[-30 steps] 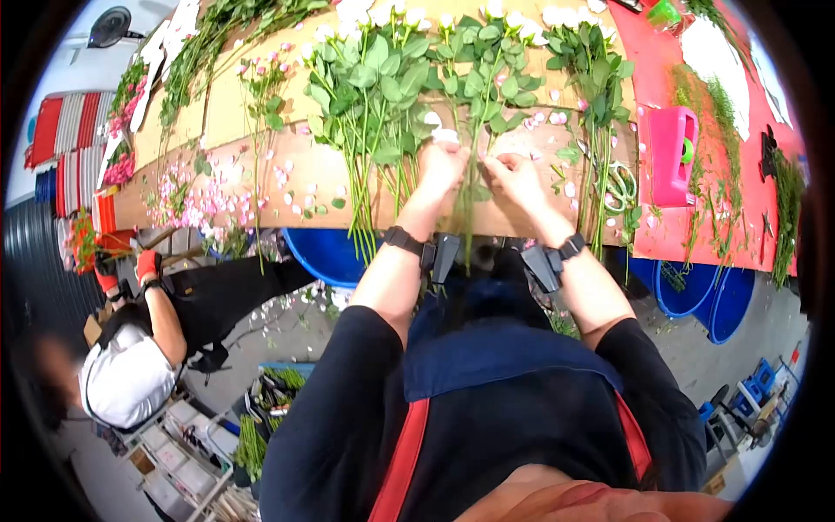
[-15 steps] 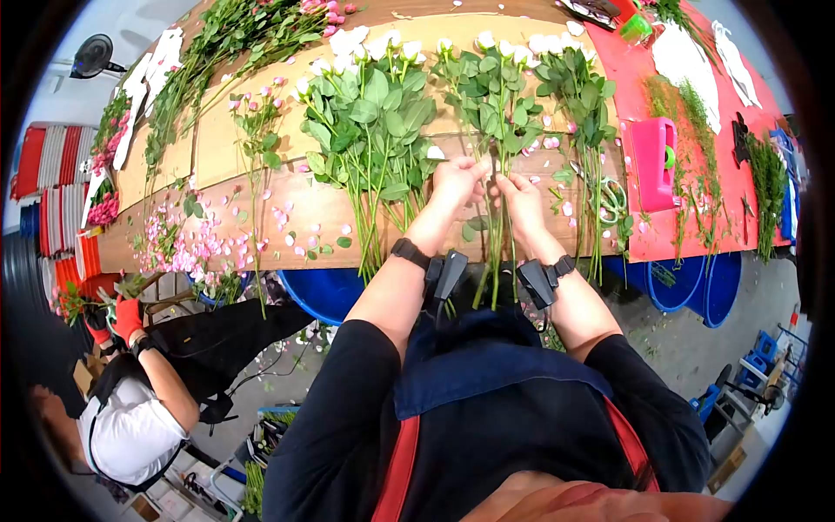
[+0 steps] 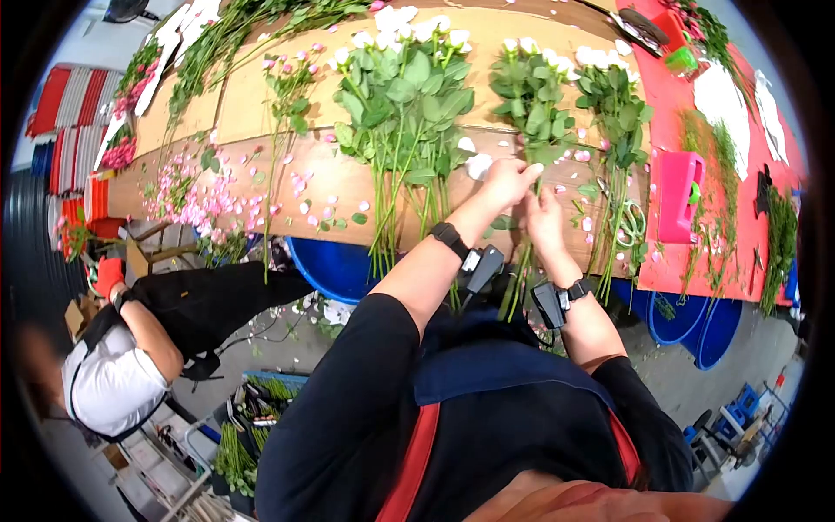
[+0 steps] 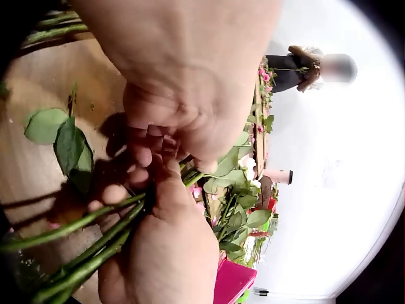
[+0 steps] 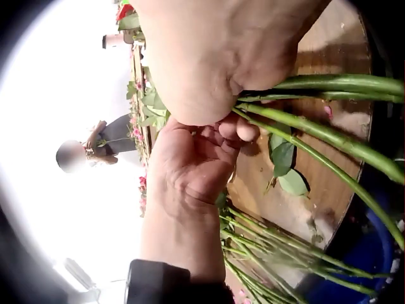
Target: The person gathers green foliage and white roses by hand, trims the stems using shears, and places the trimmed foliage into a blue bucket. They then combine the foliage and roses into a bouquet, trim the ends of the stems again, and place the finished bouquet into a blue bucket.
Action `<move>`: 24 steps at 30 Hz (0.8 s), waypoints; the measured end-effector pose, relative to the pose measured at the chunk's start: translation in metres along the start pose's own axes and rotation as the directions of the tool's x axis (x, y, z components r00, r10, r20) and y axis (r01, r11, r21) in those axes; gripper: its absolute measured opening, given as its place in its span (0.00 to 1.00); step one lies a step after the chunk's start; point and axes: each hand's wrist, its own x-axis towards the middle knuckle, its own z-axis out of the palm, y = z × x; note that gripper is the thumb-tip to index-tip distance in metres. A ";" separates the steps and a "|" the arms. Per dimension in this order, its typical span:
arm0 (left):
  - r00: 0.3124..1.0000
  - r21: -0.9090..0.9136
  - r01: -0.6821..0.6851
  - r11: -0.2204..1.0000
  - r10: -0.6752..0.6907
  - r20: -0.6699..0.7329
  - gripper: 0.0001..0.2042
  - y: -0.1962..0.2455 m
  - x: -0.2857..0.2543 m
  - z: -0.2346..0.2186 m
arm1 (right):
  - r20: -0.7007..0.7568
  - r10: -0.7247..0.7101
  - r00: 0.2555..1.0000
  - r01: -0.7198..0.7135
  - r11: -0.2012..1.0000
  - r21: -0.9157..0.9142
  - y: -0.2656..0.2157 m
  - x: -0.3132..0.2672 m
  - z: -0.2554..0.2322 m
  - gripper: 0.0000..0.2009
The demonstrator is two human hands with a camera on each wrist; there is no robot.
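Note:
A small bunch of white roses [image 3: 532, 96] lies on the table between my hands, blooms pointing away and stems toward me. My left hand [image 3: 509, 184] has its fingers curled at the stems just below the leaves. Slightly lower, my right hand [image 3: 546, 217] grips the same bunch, and several green stems [image 4: 95, 250] run out of it toward the table's near edge. In the right wrist view the left hand [image 5: 196, 158] nearly meets the right hand [image 5: 221, 57]; the palms partly hide the fingertips. A loose leaf sprig [image 5: 285, 158] lies on the wood beneath.
A larger white rose bunch [image 3: 404, 96] lies left, another rose bunch [image 3: 613, 109] right with scissors [image 3: 631, 224] on its stems. Farther right is a pink container [image 3: 681, 197]. Petals [image 3: 196, 204] litter the table. Blue tubs [image 3: 326, 270] stand below; another person [image 3: 122, 374] works at left.
The bunch's leafy tops have drawn closer together and now stand apart from the big left bunch. Both hands stay at its stems, the left reaching above the right. The head view has shifted.

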 end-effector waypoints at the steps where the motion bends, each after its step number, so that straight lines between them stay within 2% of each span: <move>1: 0.988 0.053 -0.127 0.990 0.131 -0.087 0.13 -0.005 -0.003 -0.001 | -0.076 -0.228 0.971 0.232 0.971 0.057 0.014 0.007 0.004 0.08; 2: 0.956 0.073 -0.214 0.974 0.224 -0.188 0.11 0.003 -0.021 -0.015 | -0.095 -0.286 0.953 0.270 0.950 -0.157 0.019 0.015 -0.002 0.09; 3: 0.886 0.161 -0.284 0.945 0.323 -0.332 0.10 0.008 -0.040 -0.034 | -0.097 -0.362 0.927 0.325 0.906 -0.270 0.026 0.018 -0.008 0.09; 4: 0.783 0.259 -0.341 0.904 0.425 -0.453 0.09 0.010 -0.058 -0.054 | -0.096 -0.439 0.894 0.374 0.846 -0.380 0.013 0.014 -0.013 0.10; 5: 0.734 0.423 -0.241 0.873 0.450 -0.510 0.09 0.002 -0.071 -0.077 | -0.085 -0.419 0.904 0.332 0.814 -0.477 0.008 0.014 -0.019 0.11; 6: 0.677 0.565 -0.123 0.816 0.485 -0.553 0.09 -0.007 -0.082 -0.098 | -0.078 -0.444 0.893 0.355 0.799 -0.485 0.007 0.016 -0.023 0.11; 8: 0.688 0.593 0.214 0.777 0.311 -0.656 0.11 -0.019 -0.104 -0.124 | -0.058 -0.487 0.871 0.396 0.768 -0.503 0.010 0.019 -0.029 0.10; 9: 0.743 0.604 0.242 0.760 0.255 -0.619 0.12 -0.032 -0.106 -0.132 | -0.026 -0.529 0.848 0.434 0.723 -0.538 0.022 0.027 -0.034 0.10; 11: 0.831 0.627 0.293 0.722 0.133 -0.540 0.13 -0.048 -0.110 -0.144 | -0.037 -0.255 0.966 0.218 0.885 -0.411 0.012 0.024 -0.033 0.11; 12: 0.824 0.629 0.277 0.726 0.158 -0.544 0.12 -0.054 -0.109 -0.145 | -0.029 -0.107 0.994 0.090 0.934 -0.346 0.008 0.023 -0.034 0.11; 13: 0.818 0.630 0.260 0.732 0.179 -0.547 0.12 -0.051 -0.110 -0.145 | 0.003 -0.108 0.994 0.105 0.959 -0.264 0.009 0.024 -0.035 0.15; 16: 0.805 0.643 0.147 0.752 0.287 -0.519 0.11 -0.053 -0.113 -0.146 | -0.087 -0.213 0.973 0.182 0.944 -0.274 0.011 0.018 -0.035 0.19; 17: 0.798 0.650 0.099 0.754 0.330 -0.504 0.11 -0.055 -0.113 -0.148 | -0.080 -0.291 0.953 0.249 0.907 -0.341 0.025 0.025 -0.038 0.21; 18: 0.810 0.604 0.097 0.791 0.290 -0.510 0.11 -0.052 -0.114 -0.150 | -0.068 -0.365 0.928 0.309 0.861 -0.404 0.050 0.040 -0.047 0.22; 19: 0.823 0.556 0.098 0.825 0.247 -0.512 0.11 -0.046 -0.115 -0.150 | -0.052 -0.433 0.900 0.362 0.807 -0.466 0.049 0.037 -0.045 0.24; 20: 0.838 0.505 0.102 0.857 0.199 -0.507 0.10 -0.046 -0.116 -0.149 | -0.063 -0.364 0.929 0.308 0.856 -0.415 0.049 0.031 -0.046 0.24; 21: 0.831 0.452 0.020 0.892 0.236 -0.503 0.10 -0.053 -0.113 -0.148 | -0.072 -0.294 0.953 0.250 0.898 -0.361 0.047 0.027 -0.048 0.25; 22: 0.872 0.275 0.032 0.961 0.107 -0.478 0.11 -0.047 -0.116 -0.146 | -0.081 -0.227 0.970 0.193 0.933 -0.304 0.038 0.022 -0.046 0.25; 24: 0.936 -0.092 0.086 0.992 -0.112 -0.334 0.11 -0.028 -0.113 -0.139 | -0.062 -0.178 0.982 0.165 0.973 -0.163 0.039 0.022 -0.048 0.24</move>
